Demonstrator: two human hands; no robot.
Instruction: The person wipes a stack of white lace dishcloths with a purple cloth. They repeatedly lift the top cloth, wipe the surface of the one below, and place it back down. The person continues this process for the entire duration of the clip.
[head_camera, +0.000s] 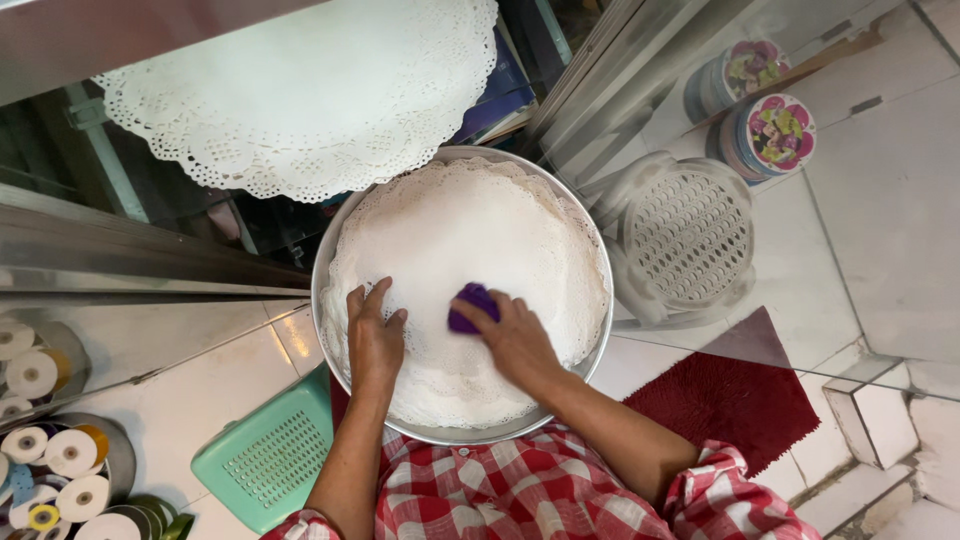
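Observation:
A round metal tray (334, 236) sits in front of me, lined with a white lace paper doily (480, 230). My left hand (374, 335) lies flat on the doily's near left part, fingers spread. My right hand (512, 335) grips a small purple object (470, 301) and presses it onto the doily near the tray's middle. A second, larger lace doily (310, 90) lies on the glass counter beyond the tray.
A white plastic stool (688, 235) stands to the right on the tiled floor, a red mat (730, 400) near it. A green stool (265, 455) shows below the tray. Ribbon rolls (60, 460) fill the lower left. Two round decorated tins (765, 130) sit upper right.

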